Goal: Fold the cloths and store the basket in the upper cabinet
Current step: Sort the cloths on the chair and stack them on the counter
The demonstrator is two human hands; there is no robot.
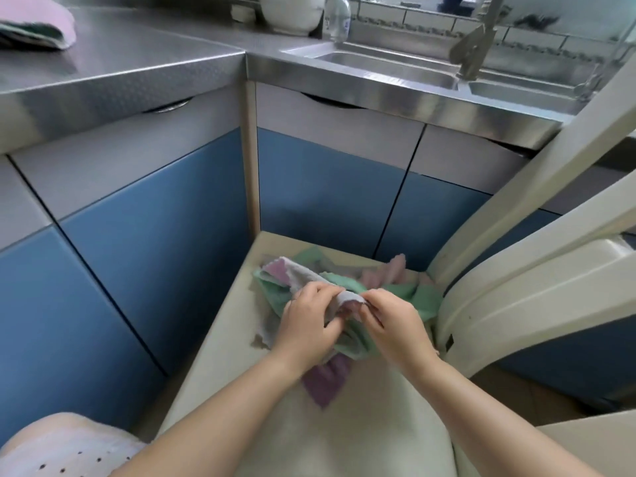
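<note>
Head cam, fwd and down (close) over chair seat (213, 325)

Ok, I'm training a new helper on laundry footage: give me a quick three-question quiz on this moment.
1. True or false: both hands grip the same grey cloth.
2. The pile of cloths lies on: A) the steel counter, B) the cream chair seat, C) the sink.
3. What lies at the counter's far left?

Key: 1 true, left hand and right hand. 2 B. 3 a folded pink cloth.
</note>
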